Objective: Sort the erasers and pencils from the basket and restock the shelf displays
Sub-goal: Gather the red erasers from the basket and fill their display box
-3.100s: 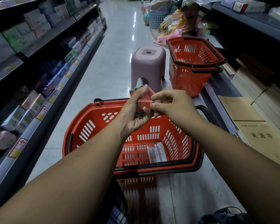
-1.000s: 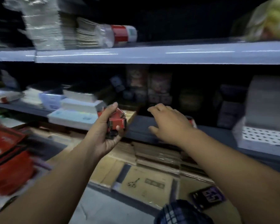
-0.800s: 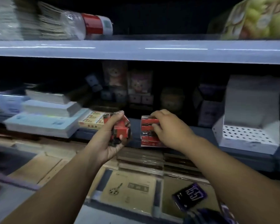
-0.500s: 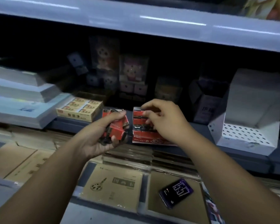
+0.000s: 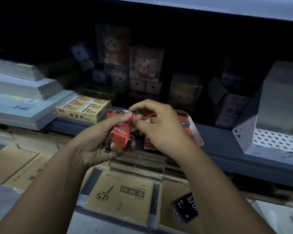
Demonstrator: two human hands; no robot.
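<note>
Grips a clump of red erasers (image 5: 121, 135) in the left hand (image 5: 98, 146), just left of frame centre, with fingers curled underneath and thumb laid over the top. Pinches the clump's upper edge with the right hand (image 5: 164, 129), thumb and forefinger closed on it, remaining fingers curled in. Holds the clump in the air in front of the shelf (image 5: 227, 144), between the 2 hands.

Directly behind the right hand and partly hidden by it, a red tray (image 5: 184, 119) at the shelf's front edge, contents too blurred to tell. Left of the tray, on the same shelf, a yellow box (image 5: 81, 108) of small packs. Further left, at the frame's left edge, stacked paper pads (image 5: 15, 98). Deep in the dark back of the shelf, upper centre, toy boxes (image 5: 146, 65). At the right edge, a white perforated box (image 5: 277, 137). Below the shelf, lower centre, a brown sketchbook (image 5: 123, 195) lying flat. Just right of it, a dark phone (image 5: 186, 208) with its screen lit.
</note>
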